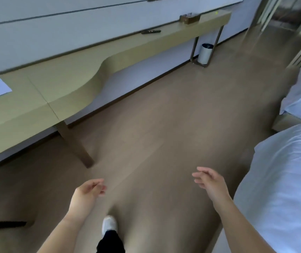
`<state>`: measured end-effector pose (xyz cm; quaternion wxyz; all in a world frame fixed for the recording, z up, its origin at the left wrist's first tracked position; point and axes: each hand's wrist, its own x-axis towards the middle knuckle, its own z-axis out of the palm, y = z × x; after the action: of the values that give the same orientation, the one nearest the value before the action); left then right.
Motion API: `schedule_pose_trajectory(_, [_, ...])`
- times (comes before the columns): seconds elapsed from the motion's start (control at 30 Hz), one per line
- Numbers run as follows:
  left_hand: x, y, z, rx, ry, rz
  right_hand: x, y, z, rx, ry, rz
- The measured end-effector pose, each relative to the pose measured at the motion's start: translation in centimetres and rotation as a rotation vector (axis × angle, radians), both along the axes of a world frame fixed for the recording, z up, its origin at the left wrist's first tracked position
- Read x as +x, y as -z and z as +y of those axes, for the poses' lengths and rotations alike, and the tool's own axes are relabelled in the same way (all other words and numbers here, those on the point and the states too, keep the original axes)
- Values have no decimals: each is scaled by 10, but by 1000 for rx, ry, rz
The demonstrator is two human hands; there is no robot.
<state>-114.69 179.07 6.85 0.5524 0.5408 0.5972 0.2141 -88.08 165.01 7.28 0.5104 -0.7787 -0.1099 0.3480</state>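
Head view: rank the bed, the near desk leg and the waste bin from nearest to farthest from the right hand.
1. Bed, just right of the right hand.
2. Desk leg, off to the left.
3. Waste bin, far ahead at the back.

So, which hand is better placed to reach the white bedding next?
Probably the right. The right hand is open beside the white bedding, while the left hand hangs over the floor, farther from it.
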Motion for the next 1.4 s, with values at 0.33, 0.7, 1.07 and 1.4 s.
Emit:
schedule_pose_trajectory(0.33, [218,22,229,33,345,-51,137,18,125,11,384,-61])
schedule_pose_trajectory(0.7, [533,42,280,-7,825,-55,291,27,122,-13,815,29])
schedule_pose_trajectory(1.07, [807,27,302,-33,824,3,597,-3,146,-15,807,-13])
schedule_pose_trajectory(1.4, [1159,34,307,-55,1088,-68,848,13,154,24,1139,-17])
